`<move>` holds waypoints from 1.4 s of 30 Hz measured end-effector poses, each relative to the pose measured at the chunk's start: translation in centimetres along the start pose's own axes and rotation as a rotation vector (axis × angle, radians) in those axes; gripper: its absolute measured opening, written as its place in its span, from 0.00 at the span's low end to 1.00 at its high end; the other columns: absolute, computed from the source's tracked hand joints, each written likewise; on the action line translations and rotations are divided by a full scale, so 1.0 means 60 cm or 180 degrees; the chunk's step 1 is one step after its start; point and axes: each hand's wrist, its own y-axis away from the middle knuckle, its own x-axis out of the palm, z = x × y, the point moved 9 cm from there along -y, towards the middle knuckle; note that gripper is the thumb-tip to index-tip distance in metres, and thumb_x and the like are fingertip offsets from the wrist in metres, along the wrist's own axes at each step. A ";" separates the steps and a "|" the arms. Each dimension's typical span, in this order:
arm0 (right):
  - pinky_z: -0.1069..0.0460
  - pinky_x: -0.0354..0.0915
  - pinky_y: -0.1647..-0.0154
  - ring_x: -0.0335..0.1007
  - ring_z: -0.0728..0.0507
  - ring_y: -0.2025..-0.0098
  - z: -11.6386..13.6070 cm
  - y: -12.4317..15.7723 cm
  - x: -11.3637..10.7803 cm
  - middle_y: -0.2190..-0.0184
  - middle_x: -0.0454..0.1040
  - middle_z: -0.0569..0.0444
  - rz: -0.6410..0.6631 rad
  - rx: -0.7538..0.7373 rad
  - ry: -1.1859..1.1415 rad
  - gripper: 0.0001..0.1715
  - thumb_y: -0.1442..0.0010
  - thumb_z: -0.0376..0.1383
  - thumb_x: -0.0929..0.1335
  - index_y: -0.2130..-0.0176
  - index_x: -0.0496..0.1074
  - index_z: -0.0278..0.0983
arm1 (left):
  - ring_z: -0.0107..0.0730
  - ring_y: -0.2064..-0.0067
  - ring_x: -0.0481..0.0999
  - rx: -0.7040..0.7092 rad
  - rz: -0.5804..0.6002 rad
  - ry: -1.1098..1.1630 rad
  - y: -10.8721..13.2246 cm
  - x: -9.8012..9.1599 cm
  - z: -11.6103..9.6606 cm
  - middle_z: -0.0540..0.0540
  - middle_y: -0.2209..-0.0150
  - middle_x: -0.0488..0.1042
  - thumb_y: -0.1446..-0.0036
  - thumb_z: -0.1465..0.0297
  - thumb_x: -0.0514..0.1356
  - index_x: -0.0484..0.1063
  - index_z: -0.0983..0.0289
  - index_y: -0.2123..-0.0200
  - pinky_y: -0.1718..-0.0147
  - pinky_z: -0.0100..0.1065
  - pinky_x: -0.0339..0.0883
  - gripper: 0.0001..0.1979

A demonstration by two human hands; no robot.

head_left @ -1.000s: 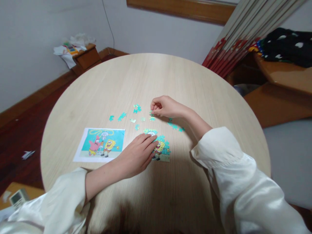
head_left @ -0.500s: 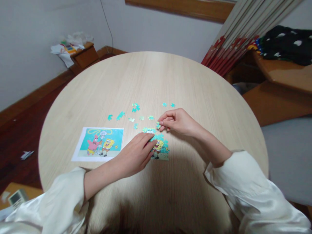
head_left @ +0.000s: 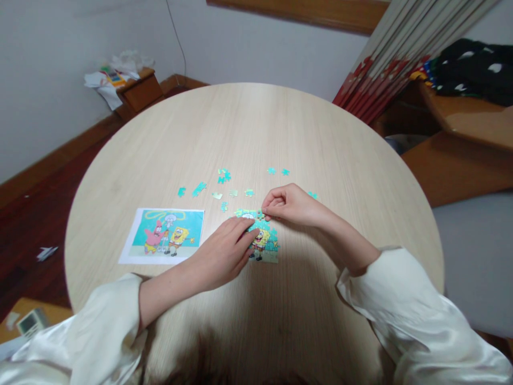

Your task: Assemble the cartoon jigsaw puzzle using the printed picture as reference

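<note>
A partly joined jigsaw puzzle (head_left: 264, 240) with a yellow cartoon figure lies on the table in front of me. My left hand (head_left: 222, 248) rests flat across its left part, fingers stretched out, hiding that side. At the puzzle's upper edge, my right hand (head_left: 286, 206) pinches a small puzzle piece (head_left: 260, 215) between thumb and fingertips. Whether that piece touches the joined part I cannot tell. To the left of the puzzle lies a printed reference picture (head_left: 168, 234) of three cartoon figures on white paper.
Several loose turquoise and green pieces (head_left: 199, 189) lie beyond the puzzle, two more (head_left: 285, 172) farther right. Another loose piece (head_left: 312, 195) shows behind my right wrist. All of this is on a round wooden table (head_left: 256, 128).
My right hand has moved slightly toward me with the pinched piece, onto the puzzle's upper edge. A loose piece behind the right wrist has come into sight. My left hand stays put.
</note>
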 end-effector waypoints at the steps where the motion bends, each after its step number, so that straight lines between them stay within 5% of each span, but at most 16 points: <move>1: 0.56 0.66 0.73 0.70 0.51 0.78 -0.001 0.001 0.003 0.83 0.74 0.56 0.0022 0.0032 0.0017 0.08 0.52 0.25 0.70 0.78 0.71 0.35 | 0.47 0.47 0.68 -0.0002 -0.0002 0.0009 0.000 0.000 0.000 0.67 0.49 0.68 0.36 0.74 0.47 0.65 0.69 0.48 0.49 0.52 0.69 0.15; 42: 0.54 0.63 0.71 0.69 0.49 0.74 0.008 -0.002 0.004 0.78 0.73 0.54 -0.0261 -0.0349 0.1507 0.07 0.49 0.27 0.67 0.77 0.70 0.35 | 0.48 0.46 0.68 -0.0042 -0.0004 -0.0010 0.002 0.003 0.002 0.67 0.49 0.69 0.35 0.73 0.47 0.65 0.69 0.48 0.47 0.51 0.68 0.15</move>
